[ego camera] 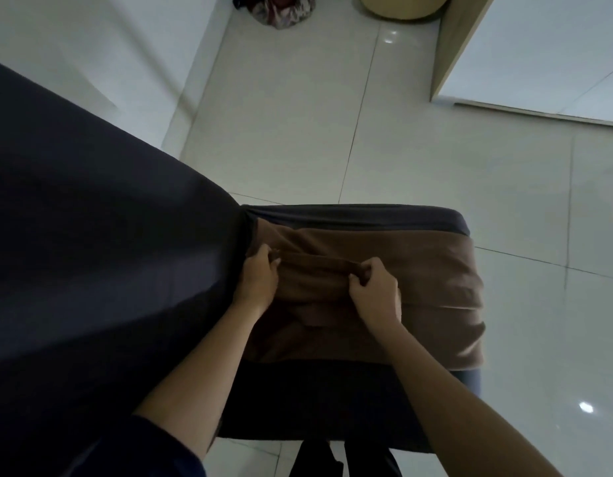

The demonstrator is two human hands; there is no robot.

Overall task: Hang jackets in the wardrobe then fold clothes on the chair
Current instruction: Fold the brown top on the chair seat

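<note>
Both hands pinch a raised fold of the brown garment [436,270], spread across the chair [367,215]: left hand [260,278] at one end, right hand [375,292] at the other. I'd draw that fold towards me evenly, keeping it taut, then press it flat.

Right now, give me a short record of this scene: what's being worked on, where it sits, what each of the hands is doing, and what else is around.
item: brown cloth, partly folded
surface: chair, dark seat under the cloth
left hand: grips a raised fold of the brown cloth
right hand: grips the same fold, further right
floor: pale tiles
far edge: patterned heap of clothes, beige round tub
left side: large dark fabric
</note>
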